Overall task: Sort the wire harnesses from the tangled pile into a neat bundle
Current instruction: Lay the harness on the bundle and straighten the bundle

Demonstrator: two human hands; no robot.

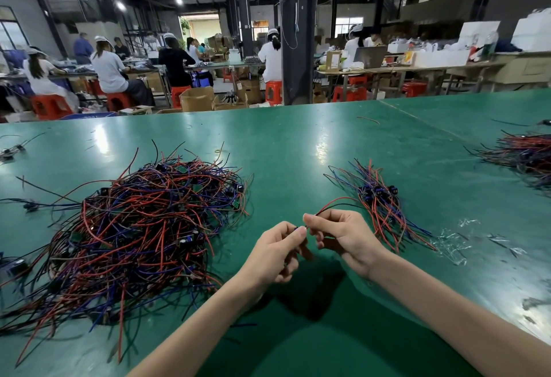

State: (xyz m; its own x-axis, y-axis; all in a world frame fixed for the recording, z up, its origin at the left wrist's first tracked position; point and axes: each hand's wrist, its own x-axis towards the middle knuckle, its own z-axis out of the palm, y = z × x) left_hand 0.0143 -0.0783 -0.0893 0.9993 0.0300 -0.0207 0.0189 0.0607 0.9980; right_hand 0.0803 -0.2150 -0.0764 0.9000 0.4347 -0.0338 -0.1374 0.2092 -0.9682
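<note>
Across green worktop (298,144), tangled pile (134,227) of red, black, blue wires left, neat bundle (378,197) right, left hand (277,253) and right hand (343,236) fingers pinching one red-black harness (331,200)

nothing legible is showing anywhere: any print on the cardboard boxes (196,99) and the white cartons (478,33) by the far benches is coming through too small and blurred to read.

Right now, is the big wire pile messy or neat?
Messy: the big pile has wires crossing every way; the small bundle lies lined up.
</note>
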